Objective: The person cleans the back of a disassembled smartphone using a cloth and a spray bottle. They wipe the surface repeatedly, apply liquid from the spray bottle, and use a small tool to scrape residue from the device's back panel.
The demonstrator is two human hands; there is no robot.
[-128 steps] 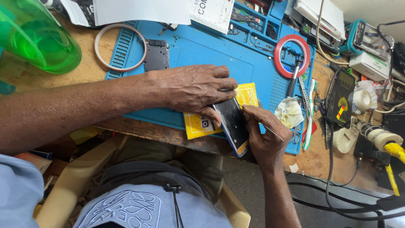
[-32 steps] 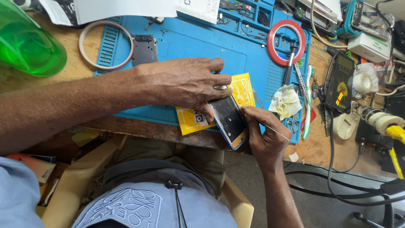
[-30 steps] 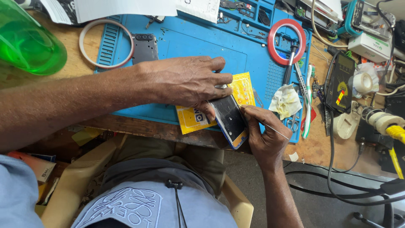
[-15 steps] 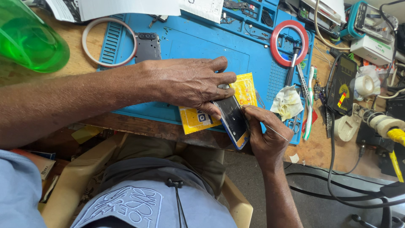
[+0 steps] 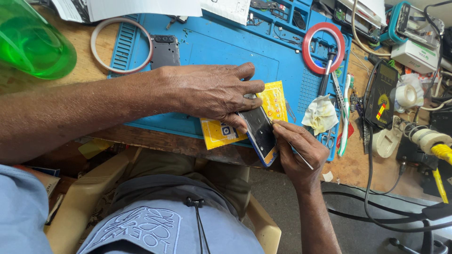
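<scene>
The left hand [image 5: 214,91] lies flat across the top of a dark smartphone [image 5: 259,134], fingers pressing it down at the near edge of the blue work mat [image 5: 212,51]. The right hand [image 5: 299,150] is pinched shut around a thin metal pick [image 5: 292,146], its tip set against the phone's right edge, just under the left fingertips. The two hands nearly touch.

The phone's lower end sticks out past the bench edge, over the person's lap. If the left hand eases off, I'd say it could tip and drop. The pick looks the bigger worry: pushed too hard or too deep, it might crack the glass or skid into the left fingers.

Beneath the phone and the left hand lies a yellow packet [image 5: 221,134], slick enough perhaps to let the phone slide. Just beyond the right hand sit a crumpled wipe [image 5: 321,113], a toothbrush [image 5: 346,113] and a black meter [image 5: 381,96]. Farther off, past the left hand, are a red ring [image 5: 307,40], a phone back cover [image 5: 165,51], a white ring [image 5: 96,35] and a green bottle [image 5: 28,42].
</scene>
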